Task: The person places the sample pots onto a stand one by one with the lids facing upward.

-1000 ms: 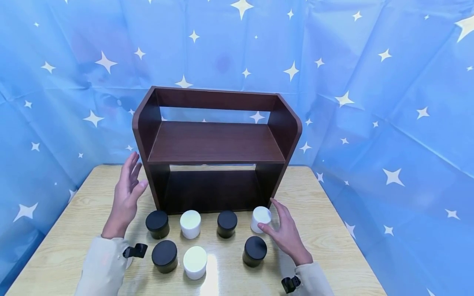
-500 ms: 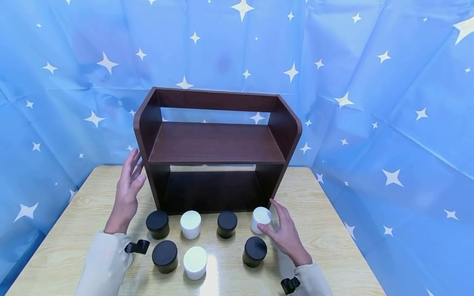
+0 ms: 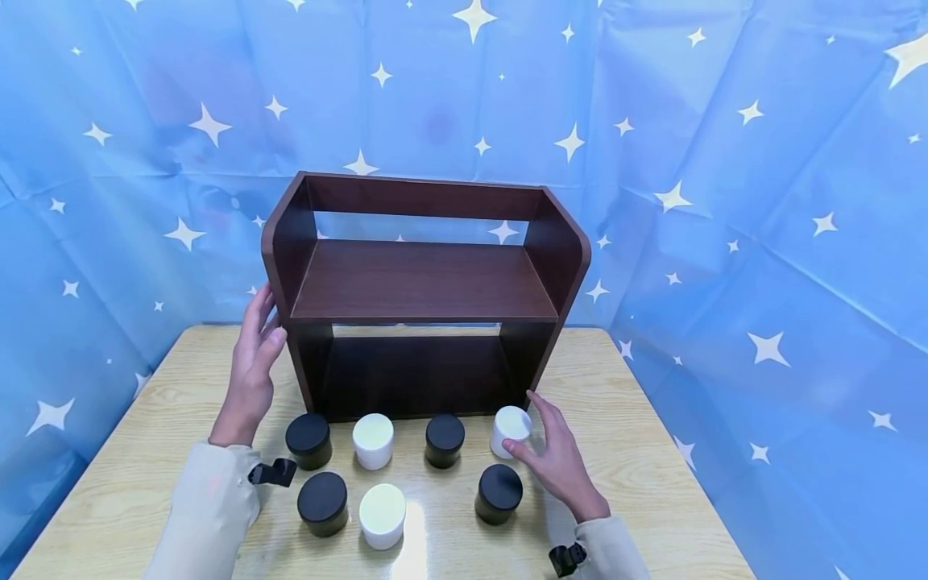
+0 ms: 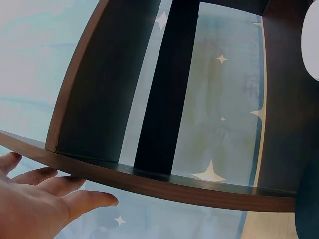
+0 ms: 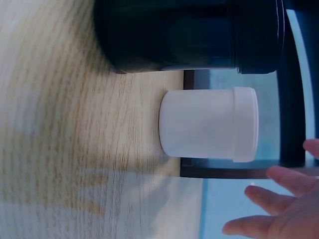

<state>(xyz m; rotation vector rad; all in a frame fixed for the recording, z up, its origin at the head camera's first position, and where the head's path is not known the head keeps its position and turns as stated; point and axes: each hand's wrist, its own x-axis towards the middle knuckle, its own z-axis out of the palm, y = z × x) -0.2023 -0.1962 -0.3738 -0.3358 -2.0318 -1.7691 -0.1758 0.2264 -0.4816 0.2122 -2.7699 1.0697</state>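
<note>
relaxed on both sides

my left grip point(image 3: 250, 374) is raised beside the left side panel point(image 3: 288, 250) of the dark brown shelf unit point(image 3: 424, 278), fingers relaxed and pointing up along its outer face, thumb apart from them. the left wrist view puts the fingertips right at that panel; whether they touch it i cannot tell.

my right grip point(image 3: 560, 459) is loose too, thumb and fingers parted, just beside the right white jar point(image 3: 511, 437), which stands upright on the table point(image 3: 616, 435) at the front right corner of the unit. in the head view my thumb overlaps the jar's side, and i cannot tell whether it touches; the right wrist view shows a gap between the fingers there and the lid point(image 5: 245, 124).

leftward from that jar, the row in front of the unit runs on with the middle black jar point(image 3: 445, 441), the left white jar point(image 3: 373, 443) and the left black jar point(image 3: 308, 443). nearer me stand the near left black jar point(image 3: 322, 505), the near white jar point(image 3: 383, 517) just beside it, and, well apart, the near right black jar point(image 3: 499, 495). a blue cloth point(image 3: 725, 266) with white stars hangs behind the table.
</note>
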